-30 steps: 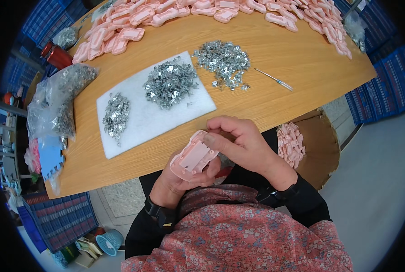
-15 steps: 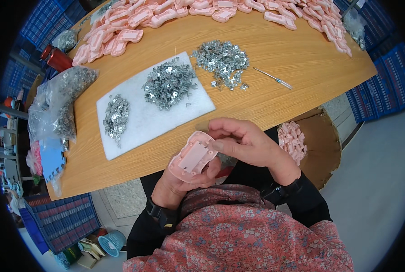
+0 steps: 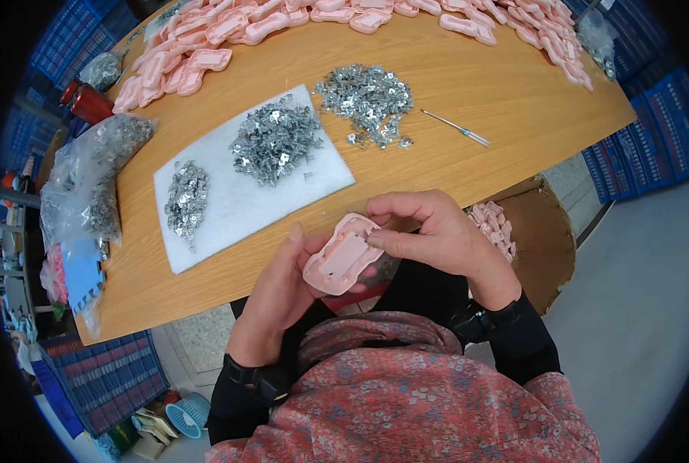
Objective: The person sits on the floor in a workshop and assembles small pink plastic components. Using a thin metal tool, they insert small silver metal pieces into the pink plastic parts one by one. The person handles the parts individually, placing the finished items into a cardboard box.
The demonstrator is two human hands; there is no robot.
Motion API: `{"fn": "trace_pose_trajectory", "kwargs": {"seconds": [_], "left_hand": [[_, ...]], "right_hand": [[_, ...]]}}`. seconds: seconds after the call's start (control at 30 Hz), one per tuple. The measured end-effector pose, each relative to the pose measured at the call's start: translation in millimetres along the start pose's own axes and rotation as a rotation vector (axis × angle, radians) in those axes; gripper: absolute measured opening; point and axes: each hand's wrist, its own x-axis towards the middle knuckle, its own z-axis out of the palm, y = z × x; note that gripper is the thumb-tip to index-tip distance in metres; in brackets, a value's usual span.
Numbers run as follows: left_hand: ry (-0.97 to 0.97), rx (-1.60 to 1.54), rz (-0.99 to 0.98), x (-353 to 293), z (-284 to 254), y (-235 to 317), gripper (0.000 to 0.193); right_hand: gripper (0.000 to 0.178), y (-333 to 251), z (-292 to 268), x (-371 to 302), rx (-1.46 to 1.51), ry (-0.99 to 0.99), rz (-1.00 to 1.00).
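A pink plastic housing (image 3: 347,256) with a rectangular recess in its middle is held above my lap, its hollow side up. My left hand (image 3: 279,289) is closed around its left side and underside, the thumb by the left edge. At the upper right end of the housing my right hand (image 3: 434,241) is bent in a pinch, with the thumb tip over the recess's end. Whatever small part lies under that thumb is hidden. Beyond my hands, a white foam sheet (image 3: 232,224) carries a big heap of small metal clips (image 3: 275,143) and a narrower heap (image 3: 187,202).
A third metal heap (image 3: 367,100) and a screwdriver (image 3: 456,128) lie farther right on the wooden table (image 3: 506,100). Pink housings (image 3: 229,27) line the far edge. Clear bags of metal parts (image 3: 90,177) stand left. Right, a cardboard box (image 3: 549,239) holds pink pieces.
My left hand has opened its grip somewhat and shifted left, its thumb now showing. The housing has moved slightly up and right, and my right thumb has come over its recess's end.
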Motion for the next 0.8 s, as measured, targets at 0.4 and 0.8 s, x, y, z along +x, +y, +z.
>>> {"fn": "trace_pose_trajectory", "kwargs": {"seconds": [0.4, 0.8], "left_hand": [[0.167, 0.449, 0.143, 2.5, 6.2, 3.0, 0.024], [0.198, 0.473, 0.21, 11.9, -4.2, 11.4, 0.029]], "right_hand": [[0.032, 8.1, 2.1, -5.8, -0.089, 0.171, -0.107], [0.021, 52.9, -99.5, 28.2, -1.248, 0.654, -0.143]]}}
